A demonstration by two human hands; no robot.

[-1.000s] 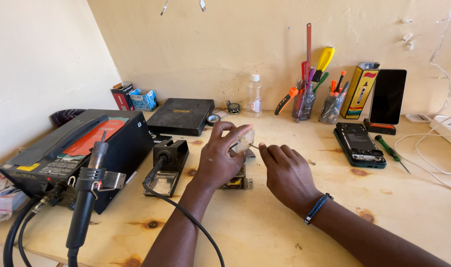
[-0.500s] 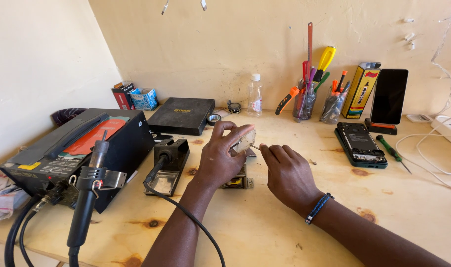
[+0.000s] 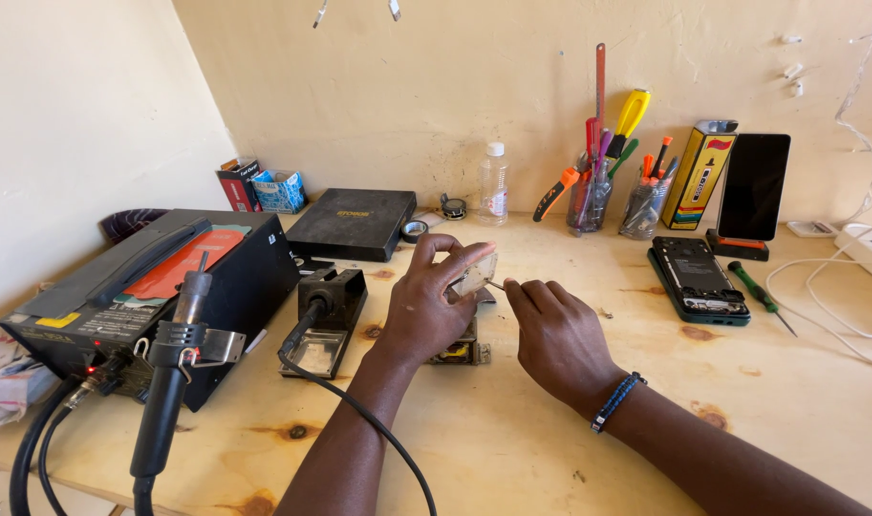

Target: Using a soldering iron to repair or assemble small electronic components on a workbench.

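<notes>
Left hand [image 3: 424, 308] raised above the pale wooden workbench [image 3: 512, 440], fingers closed around a small flat pale component [image 3: 475, 274] — pinched between thumb and fingertips, tilted toward the camera. Right hand [image 3: 557, 334] just beside it, fingers curled narrow around a thin metal tool [image 3: 494, 284] whose tip touches the component's lower edge. Directly under the hands, a small metal holder with a yellowish part [image 3: 462, 348], partly hidden. To the left, a black soldering-iron stand [image 3: 326, 311] with its black cable running toward the camera; further left, a black rework station box [image 3: 149, 296] with a hot-air handle [image 3: 173, 373] clipped in front. Well apart on the right — an opened dark green phone [image 3: 697, 278] lying flat, a green-handled screwdriver [image 3: 753, 290] beside it.
</notes>
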